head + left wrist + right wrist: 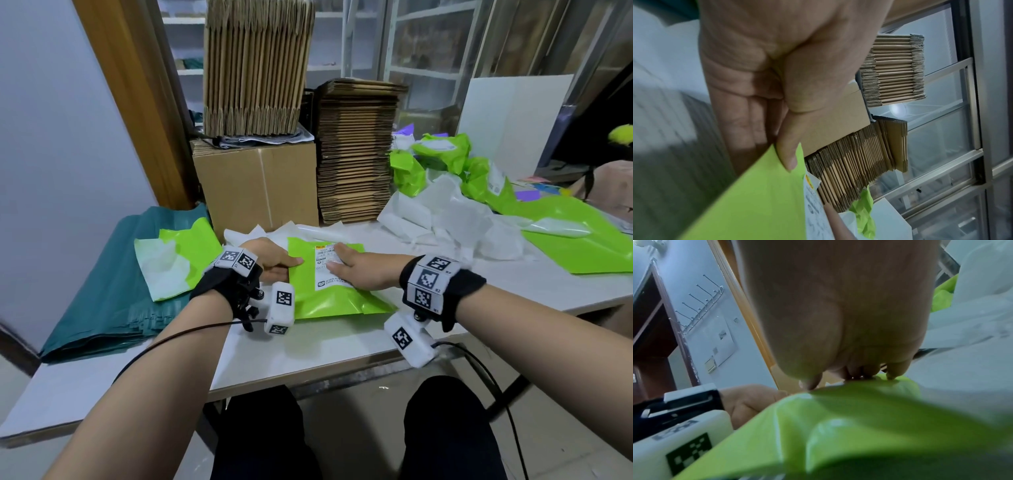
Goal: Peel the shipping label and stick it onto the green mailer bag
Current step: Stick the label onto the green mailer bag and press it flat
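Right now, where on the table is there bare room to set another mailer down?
Bare table runs along the near edge, between the green mailer and the dark green bags. The far right is crowded with crumpled bags.

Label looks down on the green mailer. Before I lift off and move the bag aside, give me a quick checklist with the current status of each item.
1. Shipping label lies on the green mailer bag, not on the table: ok.
2. Right hand presses flat on the label: ok.
3. Left hand grips the bag's left edge, thumb on top, steadying it: ok.
4. Label's near edge and left side lie flat: ok.
5. Part of the label under the right hand free of bubbles or creases: cannot tell, hidden.
6. Label's far corner fully stuck: cannot tell, blurred in the left wrist view.
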### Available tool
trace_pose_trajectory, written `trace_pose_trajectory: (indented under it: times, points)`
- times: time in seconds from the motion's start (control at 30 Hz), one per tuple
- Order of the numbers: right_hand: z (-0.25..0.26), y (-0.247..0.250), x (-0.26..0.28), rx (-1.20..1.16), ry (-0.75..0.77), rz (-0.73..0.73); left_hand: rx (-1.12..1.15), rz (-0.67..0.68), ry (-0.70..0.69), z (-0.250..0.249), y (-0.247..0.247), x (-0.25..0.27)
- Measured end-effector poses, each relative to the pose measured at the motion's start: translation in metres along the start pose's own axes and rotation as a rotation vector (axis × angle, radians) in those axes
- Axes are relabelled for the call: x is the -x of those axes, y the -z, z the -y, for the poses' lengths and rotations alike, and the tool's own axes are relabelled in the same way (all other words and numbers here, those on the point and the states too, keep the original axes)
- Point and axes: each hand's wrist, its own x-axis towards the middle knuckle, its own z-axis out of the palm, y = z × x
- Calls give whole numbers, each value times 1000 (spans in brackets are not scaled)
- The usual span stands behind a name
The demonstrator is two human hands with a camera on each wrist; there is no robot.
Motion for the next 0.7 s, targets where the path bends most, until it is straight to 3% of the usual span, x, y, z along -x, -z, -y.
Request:
trace_pose_trajectory:
  times: [0.2,0.5,0.7]
  points:
    - [-9,-7,-6,-8,-38,36,43,31,-15,7,2,-7]
    - [-28,-5,8,39,94,135,75,60,-20,10,5,-8]
    - [-42,4,15,-5,-10,157,83,61,-19,9,5,-1]
